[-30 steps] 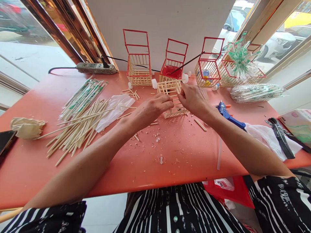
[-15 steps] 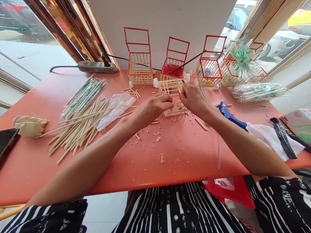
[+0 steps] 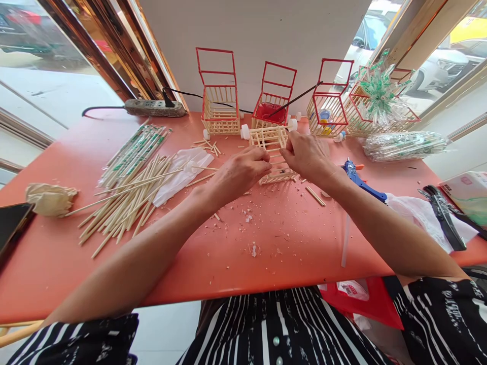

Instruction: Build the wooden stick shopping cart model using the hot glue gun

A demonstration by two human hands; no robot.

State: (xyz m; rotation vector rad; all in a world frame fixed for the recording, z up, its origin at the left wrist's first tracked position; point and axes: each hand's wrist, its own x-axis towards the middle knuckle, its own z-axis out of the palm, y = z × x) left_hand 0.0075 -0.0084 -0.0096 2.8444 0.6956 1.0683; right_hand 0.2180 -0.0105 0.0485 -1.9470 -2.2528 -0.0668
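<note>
Frame (image 3: 268, 136) is sitting part-hidden, my left hand (image 3: 246, 167) and right hand (image 3: 306, 153) gripping it; cart (image 3: 274, 99) behind is holding red bowl (image 3: 279, 117).

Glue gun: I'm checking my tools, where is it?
In the head view, the glue gun lies right of centre, between the right forearm and the wrapped bundle.
</note>
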